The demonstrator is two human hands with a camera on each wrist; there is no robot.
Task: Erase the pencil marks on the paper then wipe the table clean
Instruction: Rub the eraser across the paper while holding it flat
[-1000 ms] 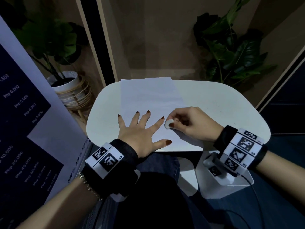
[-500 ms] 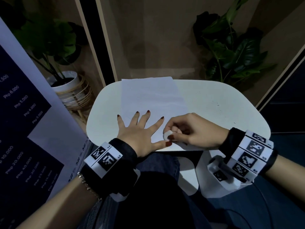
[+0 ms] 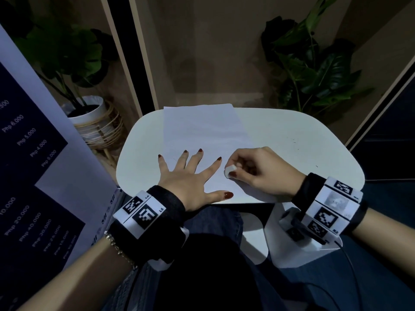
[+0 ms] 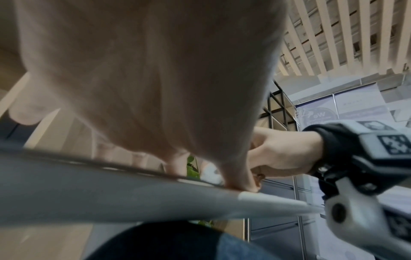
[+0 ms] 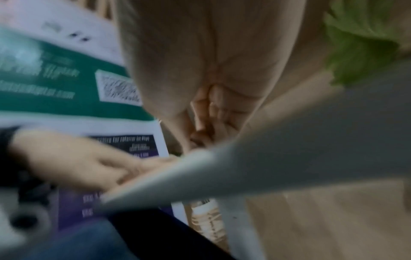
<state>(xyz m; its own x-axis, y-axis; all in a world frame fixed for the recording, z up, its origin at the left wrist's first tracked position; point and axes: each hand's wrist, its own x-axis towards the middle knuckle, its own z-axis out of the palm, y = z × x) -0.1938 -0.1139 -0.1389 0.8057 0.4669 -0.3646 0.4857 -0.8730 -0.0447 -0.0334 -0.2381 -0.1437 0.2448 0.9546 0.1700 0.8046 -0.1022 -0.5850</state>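
Note:
A white sheet of paper [image 3: 202,135] lies lengthwise on the small white table [image 3: 292,140]. My left hand [image 3: 188,176] lies flat on its near part with fingers spread, pressing it down. My right hand [image 3: 253,171] pinches a small white eraser [image 3: 230,171] between thumb and fingers, at the paper's near right edge, just right of my left index fingertip. Any pencil marks are too faint to make out. In the left wrist view the right hand [image 4: 280,154] shows beyond the table rim. The right wrist view is blurred.
A potted plant in a white pot with a wicker stand [image 3: 94,122] is left of the table. A second leafy plant [image 3: 314,70] stands behind it on the right. A dark price banner [image 3: 27,176] leans at my left. A few dark specks [image 3: 294,142] dot the table's right side.
My right hand with the eraser dipped toward the near edge half a second ago, then moved back up and right along the paper. The left hand has stayed flat in place.

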